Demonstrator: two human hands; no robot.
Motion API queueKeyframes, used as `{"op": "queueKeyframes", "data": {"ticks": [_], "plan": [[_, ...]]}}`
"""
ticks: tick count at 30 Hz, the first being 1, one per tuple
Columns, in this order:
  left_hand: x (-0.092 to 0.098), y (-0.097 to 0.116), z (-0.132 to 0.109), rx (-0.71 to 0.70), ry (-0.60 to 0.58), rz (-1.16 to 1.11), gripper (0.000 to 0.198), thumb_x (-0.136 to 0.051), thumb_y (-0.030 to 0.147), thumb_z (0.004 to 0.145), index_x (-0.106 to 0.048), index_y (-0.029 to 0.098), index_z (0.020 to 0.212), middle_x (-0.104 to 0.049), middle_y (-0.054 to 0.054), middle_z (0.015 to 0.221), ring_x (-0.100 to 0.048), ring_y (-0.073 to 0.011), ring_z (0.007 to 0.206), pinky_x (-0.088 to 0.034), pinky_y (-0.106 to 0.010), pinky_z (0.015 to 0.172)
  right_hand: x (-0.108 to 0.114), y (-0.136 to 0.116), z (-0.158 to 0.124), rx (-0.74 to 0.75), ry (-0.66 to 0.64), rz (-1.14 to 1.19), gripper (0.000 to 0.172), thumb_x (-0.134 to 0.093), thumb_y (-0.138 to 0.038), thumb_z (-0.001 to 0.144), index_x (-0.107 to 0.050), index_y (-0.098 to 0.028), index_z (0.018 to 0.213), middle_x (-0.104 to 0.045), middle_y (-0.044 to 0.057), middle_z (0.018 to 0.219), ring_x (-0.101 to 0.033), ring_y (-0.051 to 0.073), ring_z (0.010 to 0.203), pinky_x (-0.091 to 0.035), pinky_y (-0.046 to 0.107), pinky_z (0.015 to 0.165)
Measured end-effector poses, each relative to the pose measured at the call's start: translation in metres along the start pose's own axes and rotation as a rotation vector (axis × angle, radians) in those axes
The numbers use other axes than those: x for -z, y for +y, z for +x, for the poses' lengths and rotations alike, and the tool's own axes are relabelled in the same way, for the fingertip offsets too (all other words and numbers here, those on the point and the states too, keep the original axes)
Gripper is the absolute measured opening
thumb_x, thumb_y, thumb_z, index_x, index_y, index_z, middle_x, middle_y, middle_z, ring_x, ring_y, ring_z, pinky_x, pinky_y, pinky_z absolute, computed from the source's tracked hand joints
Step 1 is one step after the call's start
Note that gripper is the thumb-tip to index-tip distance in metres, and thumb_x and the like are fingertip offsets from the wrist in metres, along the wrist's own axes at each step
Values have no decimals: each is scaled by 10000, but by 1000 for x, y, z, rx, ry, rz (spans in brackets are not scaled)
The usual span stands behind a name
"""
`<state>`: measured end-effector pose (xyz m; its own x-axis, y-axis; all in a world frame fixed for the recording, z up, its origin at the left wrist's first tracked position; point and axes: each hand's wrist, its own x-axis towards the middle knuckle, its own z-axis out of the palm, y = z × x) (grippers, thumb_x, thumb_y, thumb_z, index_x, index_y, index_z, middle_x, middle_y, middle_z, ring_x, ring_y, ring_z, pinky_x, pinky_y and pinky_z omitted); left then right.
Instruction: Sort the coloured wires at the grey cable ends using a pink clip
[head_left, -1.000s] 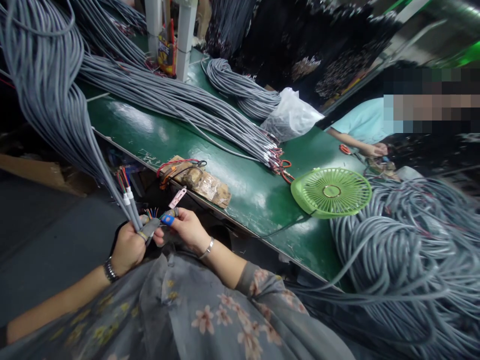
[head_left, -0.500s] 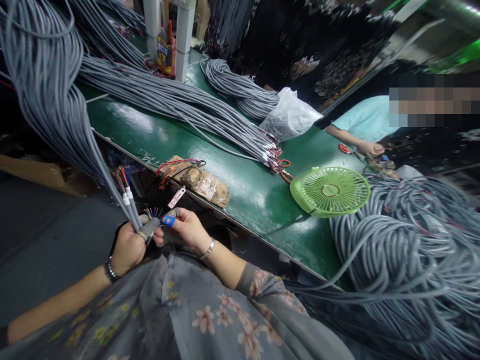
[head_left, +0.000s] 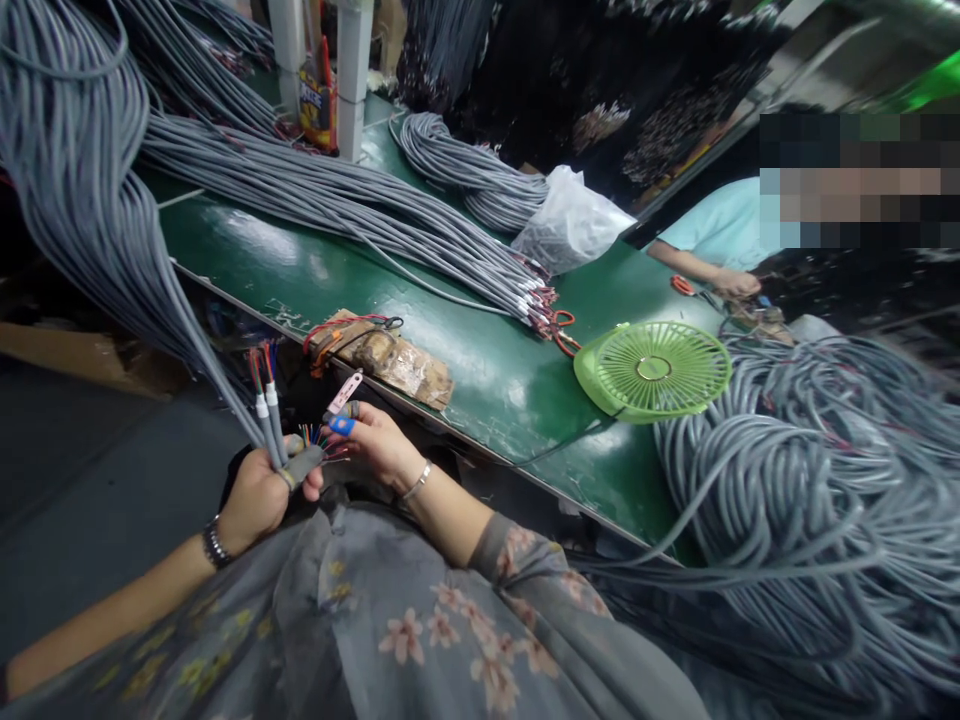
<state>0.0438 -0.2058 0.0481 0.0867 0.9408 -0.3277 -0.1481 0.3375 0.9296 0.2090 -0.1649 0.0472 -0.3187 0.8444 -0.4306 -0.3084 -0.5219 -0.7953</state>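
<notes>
The left hand (head_left: 259, 497) has its fingers (head_left: 294, 470) curled tight around grey sheathed cable ends (head_left: 270, 425), which rise toward 11 o'clock into a thick hanging grey cable bundle (head_left: 90, 190). The right hand (head_left: 379, 447), at 3 o'clock of the left, pinches fanned coloured wire strands (head_left: 319, 440) between taped fingertips (head_left: 341, 425). Which strand is pinched is too small to tell. The green counter (head_left: 480, 375) lies beyond, at 1 o'clock.

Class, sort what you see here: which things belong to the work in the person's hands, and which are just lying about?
In hand: left hand gripping grey cables; right hand fingering coloured wire ends.

Lying about: green fan, plastic bag, taped block, cable bundle on table.
</notes>
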Motion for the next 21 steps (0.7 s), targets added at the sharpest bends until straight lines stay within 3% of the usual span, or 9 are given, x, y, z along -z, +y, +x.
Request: {"op": "queueKeyframes", "data": {"ticks": [8,16,21], "plan": [[3,2,1,9,-88,179,326,-804,479,638,-670,210,510,-662,-19,475,-581,-145,437,-467,-255,498,-6,-1,10,28,-17,-47,545,-1024,-311,462,-616,-193,803,-673,-60,671,-621,105,605,-497,232,620],[2,13,2,40,-230,305,279,-773,447,643,-714,219,491,-662,-42,450,-591,-172,441,-464,-260,495,-17,4,13,66,-76,-77,469,-1008,-310,545,-638,-197,810,-686,-71,673,-624,96,603,-524,225,646],[0,15,-2,40,-201,121,285,-830,432,634,-701,208,513,-657,-38,463,-572,-153,430,-464,-250,468,-4,5,6,79,-84,33,340,-939,-356,701,-704,-194,886,-764,1,787,-715,155,761,-552,256,722]]}}
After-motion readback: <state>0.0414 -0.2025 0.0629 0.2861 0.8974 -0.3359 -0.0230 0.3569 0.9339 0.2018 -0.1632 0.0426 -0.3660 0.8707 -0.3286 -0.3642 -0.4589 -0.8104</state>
